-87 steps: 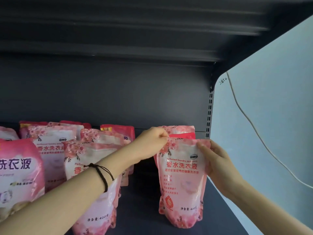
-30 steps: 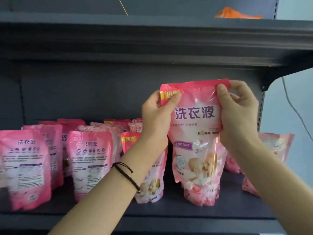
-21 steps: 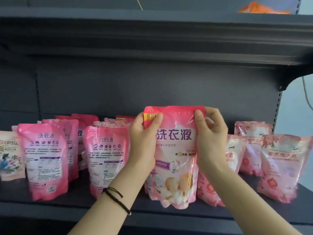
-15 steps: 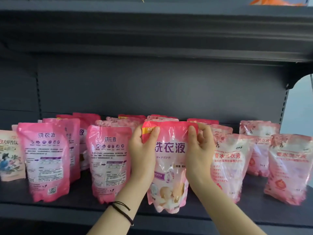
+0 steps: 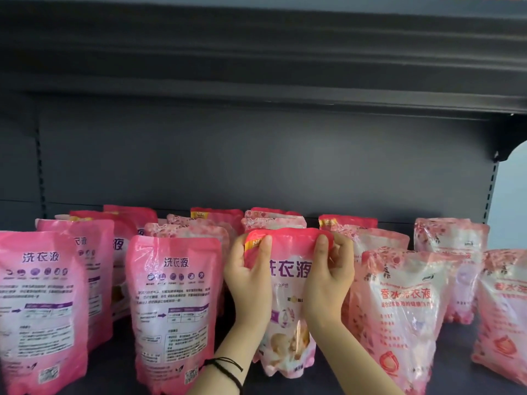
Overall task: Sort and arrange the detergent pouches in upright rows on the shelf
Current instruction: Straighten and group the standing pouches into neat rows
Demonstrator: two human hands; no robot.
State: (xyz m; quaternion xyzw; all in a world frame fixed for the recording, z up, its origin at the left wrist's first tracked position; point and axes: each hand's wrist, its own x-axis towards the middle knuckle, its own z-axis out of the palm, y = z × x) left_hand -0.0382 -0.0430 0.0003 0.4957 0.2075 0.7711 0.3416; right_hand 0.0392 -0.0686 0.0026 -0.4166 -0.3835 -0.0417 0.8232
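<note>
A pink detergent pouch (image 5: 288, 283) with a baby picture stands upright near the middle front of the dark shelf (image 5: 328, 383). My left hand (image 5: 251, 283) grips its top left corner and side. My right hand (image 5: 328, 280) grips its top right corner. To its left stand pink pouches showing their printed backs (image 5: 174, 306) (image 5: 40, 309). To its right stand paler floral pouches (image 5: 399, 312) (image 5: 504, 315). More pouches fill the rows behind.
The shelf's dark back panel (image 5: 256, 161) rises behind the pouches, and the shelf above (image 5: 256, 67) overhangs low. A slotted upright (image 5: 489, 189) marks the right end, with a pale wall beyond. Bare shelf floor shows between the right-hand pouches.
Both hands have brought the baby-picture pouch down from chest height and leftward into the front row between the back-facing pouch and the floral one. The view has moved closer.
</note>
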